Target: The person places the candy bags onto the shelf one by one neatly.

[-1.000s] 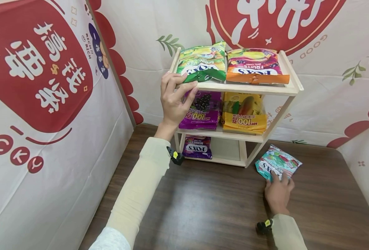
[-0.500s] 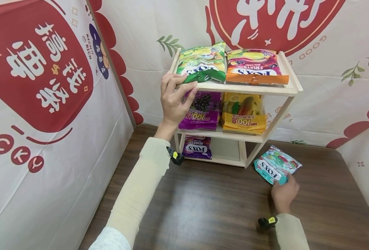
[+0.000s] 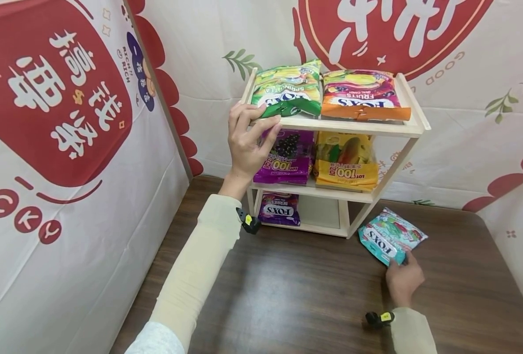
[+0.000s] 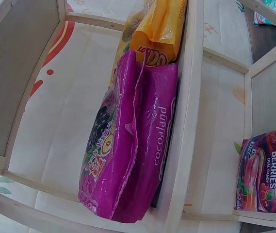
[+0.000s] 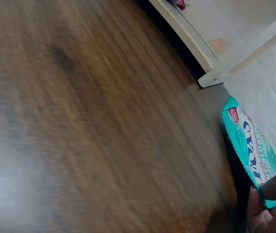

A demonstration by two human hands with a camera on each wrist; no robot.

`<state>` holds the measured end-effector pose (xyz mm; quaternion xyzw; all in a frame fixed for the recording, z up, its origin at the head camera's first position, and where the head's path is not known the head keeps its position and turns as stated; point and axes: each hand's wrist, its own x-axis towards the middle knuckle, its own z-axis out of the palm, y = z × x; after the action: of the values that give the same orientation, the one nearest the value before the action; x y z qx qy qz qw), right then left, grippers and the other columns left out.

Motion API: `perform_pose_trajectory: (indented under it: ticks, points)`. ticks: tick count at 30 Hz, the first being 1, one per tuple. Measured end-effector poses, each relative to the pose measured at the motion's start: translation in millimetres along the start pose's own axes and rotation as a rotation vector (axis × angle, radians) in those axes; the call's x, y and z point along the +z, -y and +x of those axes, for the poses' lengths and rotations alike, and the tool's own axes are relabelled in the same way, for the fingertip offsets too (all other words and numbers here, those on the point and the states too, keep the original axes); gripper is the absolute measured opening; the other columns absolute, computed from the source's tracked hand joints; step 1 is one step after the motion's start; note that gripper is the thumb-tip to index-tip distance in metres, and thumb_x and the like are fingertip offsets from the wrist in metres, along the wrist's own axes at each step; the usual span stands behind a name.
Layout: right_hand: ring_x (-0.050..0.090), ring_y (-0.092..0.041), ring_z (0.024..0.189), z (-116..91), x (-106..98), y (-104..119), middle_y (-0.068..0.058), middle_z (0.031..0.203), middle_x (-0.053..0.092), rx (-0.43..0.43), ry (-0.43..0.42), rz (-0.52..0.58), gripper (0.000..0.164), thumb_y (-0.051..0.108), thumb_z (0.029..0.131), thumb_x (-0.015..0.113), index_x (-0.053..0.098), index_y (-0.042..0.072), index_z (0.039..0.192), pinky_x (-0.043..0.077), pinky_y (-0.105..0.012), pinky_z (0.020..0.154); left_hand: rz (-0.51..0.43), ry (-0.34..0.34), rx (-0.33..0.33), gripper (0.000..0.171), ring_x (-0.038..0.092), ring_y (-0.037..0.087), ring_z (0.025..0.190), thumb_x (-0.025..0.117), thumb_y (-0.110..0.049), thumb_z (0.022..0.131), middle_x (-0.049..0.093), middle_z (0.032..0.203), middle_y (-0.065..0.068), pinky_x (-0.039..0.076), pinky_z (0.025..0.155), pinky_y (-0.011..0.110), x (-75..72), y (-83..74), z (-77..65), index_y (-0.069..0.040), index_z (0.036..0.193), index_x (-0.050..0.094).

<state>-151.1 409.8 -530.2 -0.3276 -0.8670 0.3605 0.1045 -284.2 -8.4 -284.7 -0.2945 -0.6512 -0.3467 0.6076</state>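
My left hand grips the front left corner of the wooden shelf at its top board. Beside those fingers lies a green Spring Tea candy bag. To the right of the shelf, my right hand pinches the near corner of a teal Fox's candy bag. In the right wrist view, thumb and fingers close on the end of the teal bag, whose near edge is raised off the table. The left wrist view shows little of the left hand, only a sliver at the left edge.
An orange-edged Fruits candy bag shares the top board. Purple and yellow candy bags stand on the middle board. A Berries bag sits at the left of the bottom board. Printed cloth walls border the brown table.
My right hand has shifted from on top of the teal candy bag to its near right corner and now pinches it. The bag has turned slightly. The left hand stays put.
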Motion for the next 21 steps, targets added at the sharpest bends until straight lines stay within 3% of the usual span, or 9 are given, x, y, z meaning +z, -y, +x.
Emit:
perform_pose_trajectory:
  ticks: [6,17,21]
  points:
    - [0.041,-0.046,0.124,-11,1,-7,-0.032,0.134,0.046,-0.011,-0.019,0.021,0.054,0.014,0.096,0.051,0.036,0.002,0.146,0.031,-0.054,0.104,0.000,0.000,-0.002,0.012,0.048,0.030,0.105,0.074,-0.018,0.082,0.063,0.104,0.012,0.030,0.106,0.050,0.3,-0.6,-0.2,-0.010,0.092,0.075]
    - [0.046,-0.041,0.119,-33,-6,-13,-0.029,0.139,0.041,0.001,0.008,0.029,0.054,0.014,0.097,0.050,0.033,0.006,0.148,0.036,-0.056,0.098,0.000,-0.004,-0.005,0.013,0.048,0.030,0.105,0.074,-0.017,0.082,0.063,0.104,0.012,0.030,0.106,0.050,0.6,0.0,-0.7,-0.010,0.093,0.075]
    - [0.048,-0.041,0.114,-40,-8,-15,-0.032,0.131,0.047,-0.010,-0.015,0.017,0.054,0.012,0.095,0.053,0.037,0.005,0.146,0.037,-0.055,0.096,-0.002,-0.008,-0.004,0.013,0.048,0.030,0.105,0.075,-0.016,0.081,0.063,0.104,0.013,0.030,0.106,0.050,0.9,0.2,-0.8,-0.010,0.093,0.075]
